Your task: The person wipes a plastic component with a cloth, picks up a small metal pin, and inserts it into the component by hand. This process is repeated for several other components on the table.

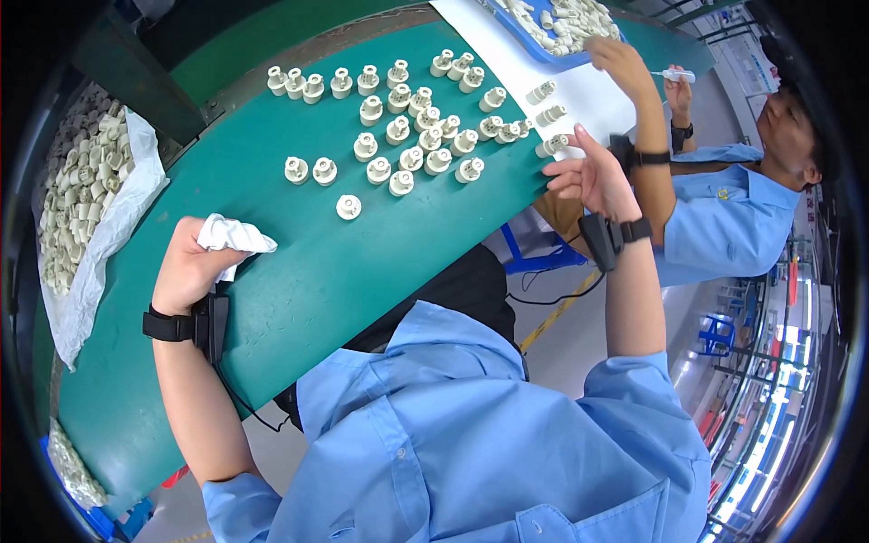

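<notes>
My left hand (188, 264) is closed around a crumpled white cloth (233, 235), held over the left part of the green table. To the right, my right hand (593, 179) is raised with its fingers apart and nothing in them. Just beyond its fingertips lies a cream plastic fitting (551, 146) on its side; whether they touch is hard to tell. Two similar fittings lie on the white sheet (593, 101) farther away. Many cream round-based fittings (438, 161) stand upright in loose groups on the green tabletop (299, 271) between my hands.
An open bag (136, 172) heaped with cream parts lies at the left. A blue tray (566, 61) of loose parts stands at the far right. A co-worker's hand (623, 65) reaches beside it; the other hand (678, 94) holds a slim, pale-handled tool. Another bag (74, 466) lies lower left.
</notes>
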Motion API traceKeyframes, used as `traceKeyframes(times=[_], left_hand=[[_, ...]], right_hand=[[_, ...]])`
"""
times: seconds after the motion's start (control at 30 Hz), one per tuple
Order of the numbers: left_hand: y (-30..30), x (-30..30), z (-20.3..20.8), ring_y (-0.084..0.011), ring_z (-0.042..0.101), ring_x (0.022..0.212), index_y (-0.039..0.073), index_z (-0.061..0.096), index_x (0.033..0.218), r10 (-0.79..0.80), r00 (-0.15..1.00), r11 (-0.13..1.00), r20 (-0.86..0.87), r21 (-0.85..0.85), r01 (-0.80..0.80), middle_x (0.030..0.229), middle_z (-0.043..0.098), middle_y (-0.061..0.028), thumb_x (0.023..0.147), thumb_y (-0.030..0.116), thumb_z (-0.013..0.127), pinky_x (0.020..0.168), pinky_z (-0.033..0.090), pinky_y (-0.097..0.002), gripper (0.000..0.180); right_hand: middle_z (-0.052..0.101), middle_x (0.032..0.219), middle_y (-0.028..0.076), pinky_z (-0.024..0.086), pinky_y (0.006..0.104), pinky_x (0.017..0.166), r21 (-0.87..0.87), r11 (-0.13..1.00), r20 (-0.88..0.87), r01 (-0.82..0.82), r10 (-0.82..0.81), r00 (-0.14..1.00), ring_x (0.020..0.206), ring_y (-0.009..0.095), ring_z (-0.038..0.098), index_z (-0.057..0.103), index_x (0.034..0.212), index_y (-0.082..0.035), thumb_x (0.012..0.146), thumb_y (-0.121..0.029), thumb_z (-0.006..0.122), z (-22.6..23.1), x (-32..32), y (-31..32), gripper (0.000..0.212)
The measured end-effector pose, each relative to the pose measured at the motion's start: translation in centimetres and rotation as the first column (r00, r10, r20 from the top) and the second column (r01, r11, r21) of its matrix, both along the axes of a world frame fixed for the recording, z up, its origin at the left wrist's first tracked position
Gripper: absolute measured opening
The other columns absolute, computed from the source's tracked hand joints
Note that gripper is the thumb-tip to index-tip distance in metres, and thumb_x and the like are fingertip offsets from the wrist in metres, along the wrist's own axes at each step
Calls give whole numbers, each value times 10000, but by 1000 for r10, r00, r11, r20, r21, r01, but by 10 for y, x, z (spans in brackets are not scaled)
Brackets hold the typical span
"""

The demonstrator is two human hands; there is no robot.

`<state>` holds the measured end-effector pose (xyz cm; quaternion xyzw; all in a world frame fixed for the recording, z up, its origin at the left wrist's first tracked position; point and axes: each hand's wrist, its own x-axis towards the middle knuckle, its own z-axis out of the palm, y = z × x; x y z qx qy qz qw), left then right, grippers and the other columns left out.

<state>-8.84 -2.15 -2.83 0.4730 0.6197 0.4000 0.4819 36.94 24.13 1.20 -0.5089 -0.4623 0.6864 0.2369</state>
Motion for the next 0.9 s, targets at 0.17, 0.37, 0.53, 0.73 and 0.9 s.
traceKeyframes(times=[0.17, 0.37, 0.53, 0.73, 0.9], left_hand=[[1, 1, -3, -88, 607, 713, -17, 762, 927, -2, 999, 1000, 33, -3, 2, 820, 706, -14, 795, -60, 685, 639, 451, -247, 159], [-3, 1, -2, -84, 579, 693, -33, 758, 922, -14, 999, 1000, 37, -6, 15, 796, 686, -12, 818, -58, 678, 606, 428, -258, 134], [1, 3, 3, -86, 620, 720, -23, 761, 909, -28, 1000, 1000, -2, 7, 28, 823, 714, -19, 785, -53, 695, 641, 458, -247, 143], [0, 3, -1, -81, 588, 699, -24, 767, 924, -20, 1000, 1000, 13, 8, 20, 799, 691, -9, 805, -55, 680, 611, 435, -255, 150], [0, 7, 3, -86, 607, 713, -20, 771, 918, -5, 1000, 999, -23, -40, 4, 808, 717, -24, 785, -46, 696, 637, 453, -243, 155]], right_hand=[[747, 968, 239, 650, 301, 651, -59, 996, 116, -66, 73, 991, 772, 256, 767, 587, 1210, -43, 1031, -439, 583, -8, -4, 20, 435], [748, 971, 237, 656, 312, 689, -97, 995, 129, -27, 39, 991, 801, 264, 771, 583, 1250, -43, 1026, -421, 599, -8, -10, 20, 439], [746, 978, 235, 656, 325, 702, -82, 996, 145, 20, -8, 989, 814, 260, 770, 575, 1252, -38, 1021, -397, 617, -9, -7, 19, 430], [740, 996, 227, 654, 333, 725, 9, 1000, 221, -9, 7, 975, 842, 253, 768, 569, 1255, -24, 1018, -397, 622, -10, -15, 12, 445], [738, 1006, 202, 647, 334, 763, -54, 998, 180, -30, 39, 983, 871, 236, 762, 590, 1241, -24, 1014, -407, 628, -15, -13, 18, 446]])
